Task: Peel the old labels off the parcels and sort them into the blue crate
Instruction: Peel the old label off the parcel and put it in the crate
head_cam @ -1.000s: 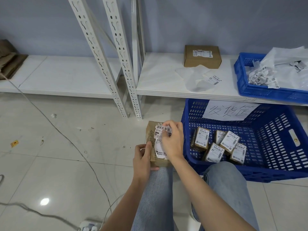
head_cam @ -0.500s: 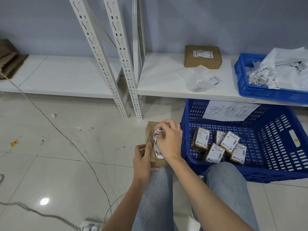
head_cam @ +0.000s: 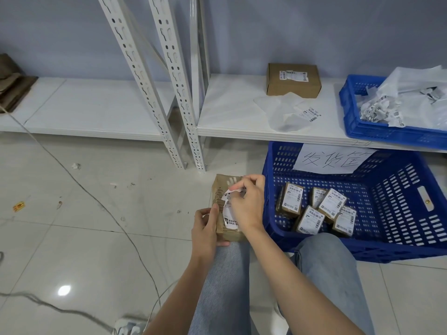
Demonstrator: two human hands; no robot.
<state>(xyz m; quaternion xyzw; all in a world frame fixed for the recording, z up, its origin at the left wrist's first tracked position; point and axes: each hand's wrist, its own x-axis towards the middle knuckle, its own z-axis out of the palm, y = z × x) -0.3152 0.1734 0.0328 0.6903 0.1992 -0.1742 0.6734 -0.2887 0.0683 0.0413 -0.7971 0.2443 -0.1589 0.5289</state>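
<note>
A stockroom or small packing warehouse: slotted white metal shelving uprights, low white shelf with a labelled cardboard box, blue perforated crate of labelled parcels on the tiled floor, far-right blue crate of peeled labels.

A single wide-angle view is looking out from the person's head, facing forward and tilting down toward the pale glossy tiled floor. It is sitting close above the lap, so both bare forearms are reaching in from the bottom edge and the blue-jeaned knees are filling the lower middle. Farther off, the low white metal shelf and the grey wall are crossing the upper half, with the white perforated steel uprights leaning from lens distortion. There being only this one view, no part of the scene is being shared with another.
</note>
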